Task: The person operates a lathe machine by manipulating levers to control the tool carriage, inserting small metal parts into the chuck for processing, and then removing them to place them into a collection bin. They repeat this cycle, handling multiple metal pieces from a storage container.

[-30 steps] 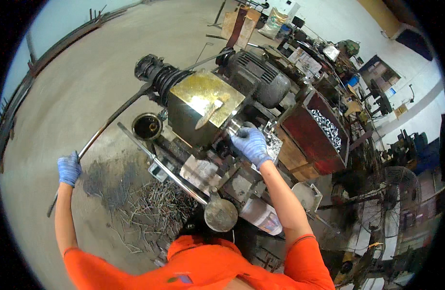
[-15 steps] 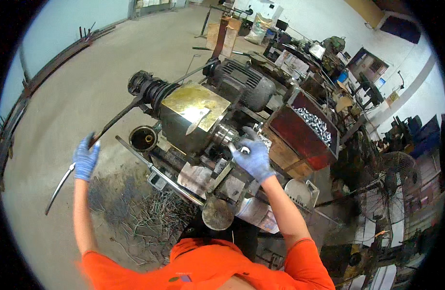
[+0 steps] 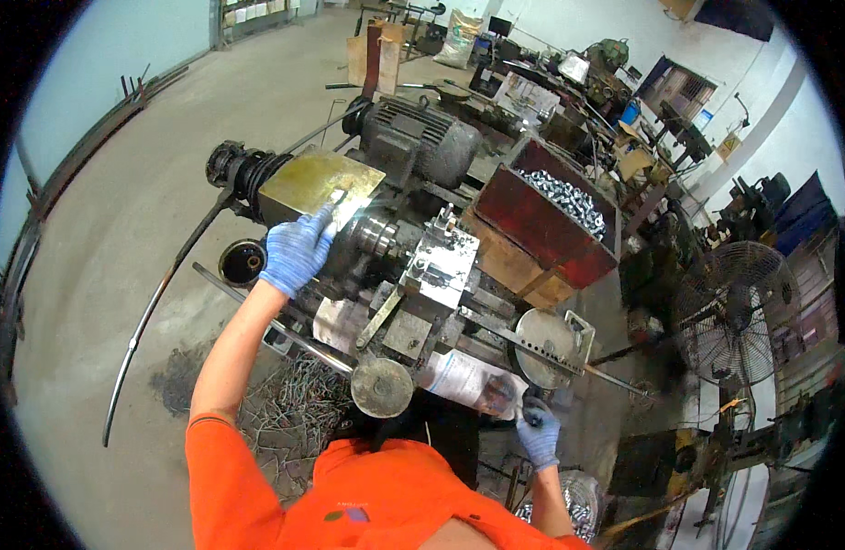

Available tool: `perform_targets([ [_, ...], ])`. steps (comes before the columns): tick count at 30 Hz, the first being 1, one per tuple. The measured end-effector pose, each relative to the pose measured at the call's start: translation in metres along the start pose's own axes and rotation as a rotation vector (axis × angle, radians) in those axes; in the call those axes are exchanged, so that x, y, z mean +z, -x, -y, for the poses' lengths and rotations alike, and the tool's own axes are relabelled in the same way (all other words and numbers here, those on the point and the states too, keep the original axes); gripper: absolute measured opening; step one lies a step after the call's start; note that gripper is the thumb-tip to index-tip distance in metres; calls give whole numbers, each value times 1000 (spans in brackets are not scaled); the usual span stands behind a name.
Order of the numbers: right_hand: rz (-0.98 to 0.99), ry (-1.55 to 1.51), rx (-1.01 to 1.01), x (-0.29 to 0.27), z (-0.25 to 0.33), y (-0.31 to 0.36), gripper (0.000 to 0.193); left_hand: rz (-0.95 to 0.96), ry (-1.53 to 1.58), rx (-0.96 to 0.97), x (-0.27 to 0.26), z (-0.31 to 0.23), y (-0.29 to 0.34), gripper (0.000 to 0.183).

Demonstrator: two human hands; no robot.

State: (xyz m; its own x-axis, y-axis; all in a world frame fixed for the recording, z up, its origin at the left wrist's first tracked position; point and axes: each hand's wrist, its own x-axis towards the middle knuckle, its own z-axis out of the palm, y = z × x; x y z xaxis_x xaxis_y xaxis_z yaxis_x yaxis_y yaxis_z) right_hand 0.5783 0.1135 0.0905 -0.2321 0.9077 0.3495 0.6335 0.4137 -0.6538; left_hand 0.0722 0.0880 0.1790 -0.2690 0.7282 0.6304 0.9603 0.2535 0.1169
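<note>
My left hand [image 3: 298, 249], in a blue knitted glove, reaches over the lathe's headstock. Its fingers stretch onto the brass-coloured cover plate [image 3: 308, 179], at a small pale flat piece [image 3: 338, 198] lying there. Just right of that hand is the bright metal chuck [image 3: 378, 235], with the shiny tool slide [image 3: 445, 261] beyond it. Low on the right, my right hand [image 3: 540, 438], gloved alike, closes around a dark round knob [image 3: 535, 415] beside a paper sheet [image 3: 468, 383]. Part of its grip is hidden.
A long lever rod [image 3: 161, 298] slants down at left. A red bin [image 3: 532, 206] of shiny metal parts stands behind the lathe. A fan [image 3: 734, 312] is at right. Metal shavings [image 3: 298, 403] cover the floor near a round disc [image 3: 381, 387]. More parts lie in a basket [image 3: 583, 495].
My left hand has let go of the lever rod and moved right onto the cover plate. My right hand has left the chuck area and dropped to the dark knob. The lever has swung down.
</note>
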Motion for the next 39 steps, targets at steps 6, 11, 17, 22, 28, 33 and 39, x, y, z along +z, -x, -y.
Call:
perform_targets([
  [6,-38,86,230,-13,-22,14,14,-112,333,77,-26,-56,21,26],
  [11,-33,-26,117,-4,-16,4,14,156,222,101,16,-86,30,28],
  [17,-25,-80,214,-9,-23,9,11,253,129,137,17,-79,45,27],
  [22,-13,-6,238,-9,-36,7,13,87,319,71,-13,-73,40,24],
  [28,-54,-84,92,-9,-4,-7,13,116,291,62,13,-92,31,22],
  [33,-30,33,195,-16,-22,4,12,182,184,118,17,-79,44,24],
  [39,-66,-31,203,-22,-14,-1,11,-103,311,60,-43,-50,22,24],
])
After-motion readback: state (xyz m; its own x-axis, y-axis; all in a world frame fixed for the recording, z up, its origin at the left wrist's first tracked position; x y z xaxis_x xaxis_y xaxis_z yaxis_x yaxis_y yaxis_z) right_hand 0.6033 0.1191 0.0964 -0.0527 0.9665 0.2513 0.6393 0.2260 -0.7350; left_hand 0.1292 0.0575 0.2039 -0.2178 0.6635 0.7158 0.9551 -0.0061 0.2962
